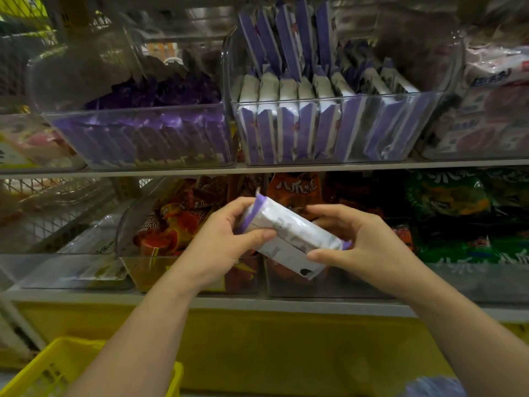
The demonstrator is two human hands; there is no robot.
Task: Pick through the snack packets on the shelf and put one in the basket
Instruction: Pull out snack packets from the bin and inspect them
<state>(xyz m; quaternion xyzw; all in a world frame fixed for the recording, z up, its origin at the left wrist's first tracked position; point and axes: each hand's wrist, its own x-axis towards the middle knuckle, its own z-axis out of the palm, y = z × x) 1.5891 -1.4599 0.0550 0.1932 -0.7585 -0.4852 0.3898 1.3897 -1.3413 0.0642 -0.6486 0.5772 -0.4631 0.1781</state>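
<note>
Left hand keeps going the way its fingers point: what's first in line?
Beyond the white-and-purple packet the left hand grips, probably the right hand on the far end; depth beyond that is unclear.

Lighting: moderate, even, apparently from overhead; upper left dim. Glare: soft white reflections on the clear bins. Shadows: faint, beneath the shelf edge. Sharpness: generally soft, with blur worst toward the corners (packet print mostly unreadable). Distortion: wide-angle bowing of shelf lines near the frame edges.

Shelf under clear bins
</note>
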